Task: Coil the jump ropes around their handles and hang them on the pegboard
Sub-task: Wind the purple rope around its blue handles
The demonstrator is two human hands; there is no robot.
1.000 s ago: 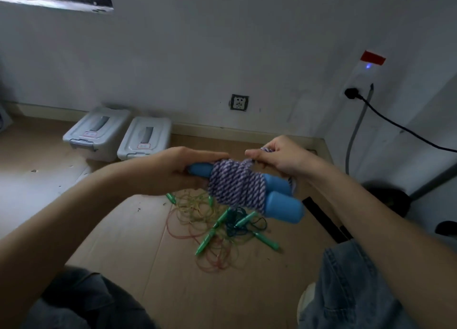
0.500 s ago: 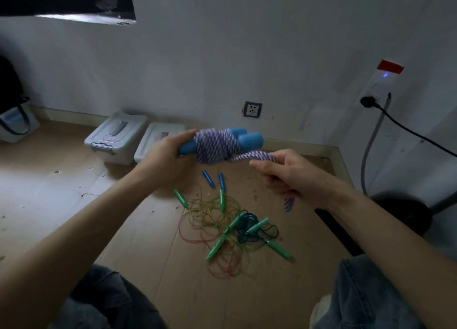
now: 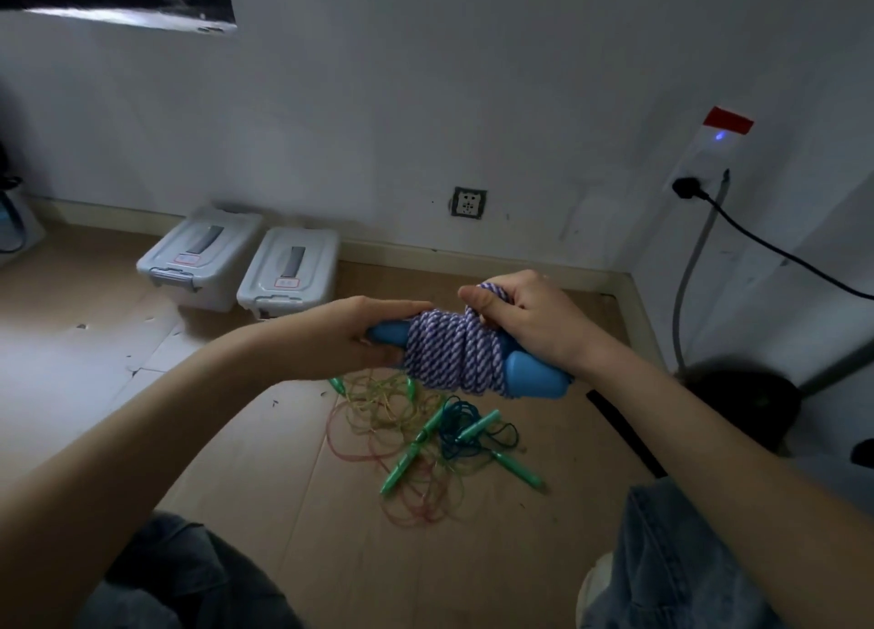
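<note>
Purple rope (image 3: pixel 449 354) coiled round blue handles (image 3: pixel 534 380), seemingly pinched by both hands

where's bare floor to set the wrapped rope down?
Free: floor left of the rope tangle, in front of the bins; also nearer, between the knees. Crowded: under the hands, where the tangle lies.

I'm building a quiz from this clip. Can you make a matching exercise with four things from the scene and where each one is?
Things:
1. purple-and-white rope
2. green-handled jump ropes
3. storage bins
4. black plug

Places:
A. in a tangle on the floor
B. side by side at the wall's foot
C. wound around the blue handles
D. in the wall socket at right

Pairs: 1-C, 2-A, 3-B, 4-D
</note>
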